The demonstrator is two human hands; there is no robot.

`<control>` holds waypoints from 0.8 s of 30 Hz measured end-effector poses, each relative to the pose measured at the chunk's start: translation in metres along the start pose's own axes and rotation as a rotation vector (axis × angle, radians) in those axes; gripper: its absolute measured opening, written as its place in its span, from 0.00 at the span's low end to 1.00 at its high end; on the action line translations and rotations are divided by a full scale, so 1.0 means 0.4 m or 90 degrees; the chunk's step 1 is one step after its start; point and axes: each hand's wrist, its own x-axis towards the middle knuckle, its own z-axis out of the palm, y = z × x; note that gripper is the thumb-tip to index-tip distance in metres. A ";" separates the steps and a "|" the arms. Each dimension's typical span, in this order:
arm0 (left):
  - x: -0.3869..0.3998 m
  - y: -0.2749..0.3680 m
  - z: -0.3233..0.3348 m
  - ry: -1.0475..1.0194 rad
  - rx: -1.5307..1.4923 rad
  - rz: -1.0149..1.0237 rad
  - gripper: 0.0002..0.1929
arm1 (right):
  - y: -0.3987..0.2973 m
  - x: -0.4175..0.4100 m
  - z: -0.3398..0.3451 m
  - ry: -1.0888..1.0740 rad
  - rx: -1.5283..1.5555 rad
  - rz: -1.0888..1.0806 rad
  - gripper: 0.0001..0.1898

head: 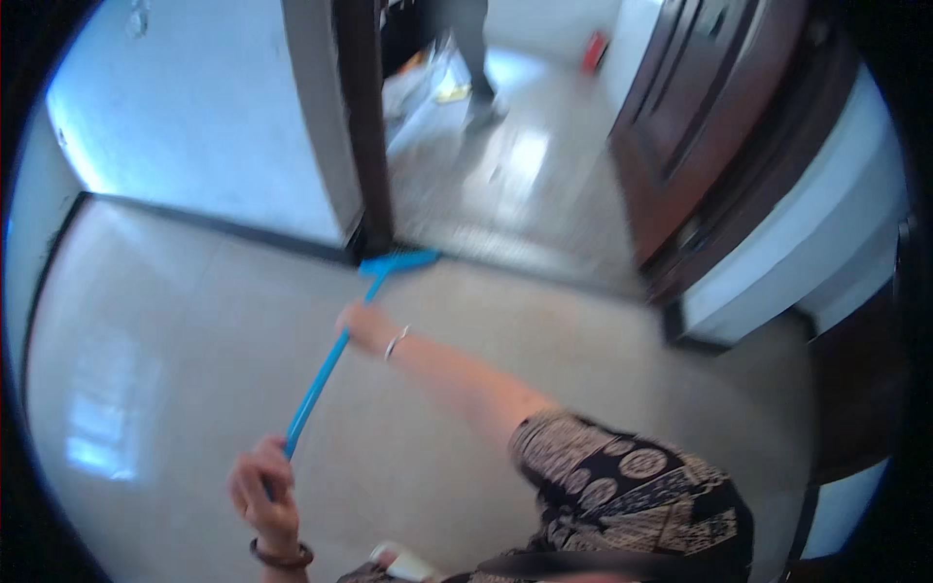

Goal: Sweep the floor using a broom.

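A blue broom with a long handle (pixel 318 388) slants across the view, its head (pixel 399 261) resting on the floor by the foot of the dark door frame. Around the upper end of the handle my left hand (pixel 266 484) is closed, a dark bracelet on its wrist. Lower on the handle, nearer the broom head, my right hand (pixel 367 328) grips it, with a light bangle on the wrist. The right arm reaches in from the lower right out of a patterned sleeve. Some blur hides the fingers of the right hand.
A raised threshold (pixel 525 251) crosses the doorway. A dark wooden door (pixel 678 131) stands open at the right. Beyond the doorway are a person's leg (pixel 474 51), plastic bags (pixel 415 91) and a red object (pixel 594 52) by the wall. A white wall (pixel 197 109) is at the left.
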 end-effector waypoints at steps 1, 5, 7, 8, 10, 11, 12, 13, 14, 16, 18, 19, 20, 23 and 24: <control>0.004 -0.021 -0.037 -0.053 -0.023 0.029 0.24 | 0.005 -0.037 0.039 0.004 -0.040 0.010 0.05; 0.003 -0.074 -0.228 0.046 -0.230 0.012 0.25 | -0.157 -0.111 0.081 -0.070 -0.023 0.028 0.05; 0.044 -0.115 -0.259 0.098 -0.333 -0.090 0.27 | -0.115 -0.146 0.093 -0.075 -0.090 0.052 0.06; 0.052 -0.145 -0.291 0.103 -0.356 -0.112 0.27 | -0.118 -0.150 0.095 -0.062 -0.105 0.037 0.07; 0.036 -0.166 -0.320 0.091 -0.355 -0.112 0.28 | -0.113 -0.175 0.104 -0.054 -0.122 0.029 0.07; 0.029 -0.168 -0.317 0.077 -0.337 -0.114 0.28 | -0.101 -0.182 0.105 -0.054 -0.137 0.017 0.07; 0.012 -0.143 -0.307 0.104 -0.268 -0.137 0.28 | -0.091 -0.195 0.110 -0.057 -0.149 0.004 0.07; -0.004 -0.156 -0.323 0.110 -0.265 -0.145 0.28 | -0.109 -0.200 0.109 -0.066 -0.145 0.003 0.07; -0.027 -0.173 -0.343 0.145 -0.315 -0.142 0.27 | -0.126 -0.197 0.107 -0.168 -0.141 0.020 0.07; -0.072 -0.196 -0.392 0.185 -0.331 -0.126 0.26 | -0.176 -0.172 0.067 -0.276 -0.130 0.030 0.08; -0.090 -0.173 -0.415 0.270 -0.335 -0.125 0.24 | -0.226 -0.140 0.009 -0.506 -0.202 -0.002 0.11; -0.091 -0.157 -0.432 0.349 -0.347 -0.114 0.23 | -0.248 -0.129 -0.017 -0.506 -0.193 -0.001 0.11; -0.110 -0.157 -0.466 0.288 -0.325 -0.085 0.21 | -0.257 -0.131 -0.044 -0.372 -0.137 -0.051 0.10; -0.146 -0.130 -0.504 0.322 -0.490 -0.068 0.26 | -0.305 -0.123 -0.079 0.004 -0.032 -0.202 0.09; -0.137 -0.097 -0.473 0.325 -0.482 -0.068 0.26 | -0.323 -0.120 -0.079 0.250 0.014 -0.297 0.09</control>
